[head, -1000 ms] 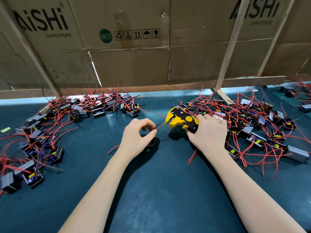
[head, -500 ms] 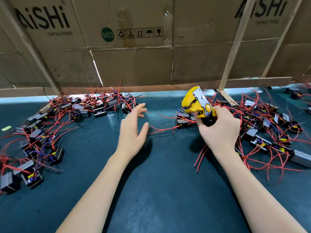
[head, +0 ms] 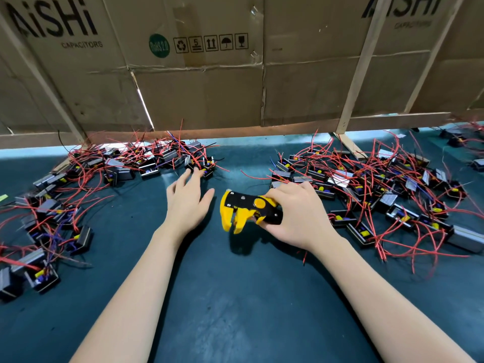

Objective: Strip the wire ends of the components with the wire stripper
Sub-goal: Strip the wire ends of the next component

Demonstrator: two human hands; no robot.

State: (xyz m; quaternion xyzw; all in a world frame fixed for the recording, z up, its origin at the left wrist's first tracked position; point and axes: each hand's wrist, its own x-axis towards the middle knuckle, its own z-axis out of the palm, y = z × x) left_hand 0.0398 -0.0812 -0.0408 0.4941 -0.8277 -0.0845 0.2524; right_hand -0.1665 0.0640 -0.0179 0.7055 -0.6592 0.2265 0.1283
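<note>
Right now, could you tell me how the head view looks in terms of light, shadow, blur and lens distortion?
Head view: a bright strip under the cardboard wall washes out the far mat; the wire stripper casts a dark shadow beneath it; the left hand has slightly blurred fingertips; the far right edge is smeared; the wide lens bows the wooden battens outward.

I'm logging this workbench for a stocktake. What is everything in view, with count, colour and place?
Wire stripper: one, yellow and black, centre, gripped by the right hand.
Left heap of components: many, black and grey with red wires, left and far left.
Right heap of components: many, same colours, right.
Table mat: one, dark teal, underneath everything.
Cardboard sheets: several, brown, printed AiSHi, behind.
Wooden slats: several, pale, against the cardboard.
Left hand: open, empty, near the left heap.
Right hand: grips the stripper.
</note>
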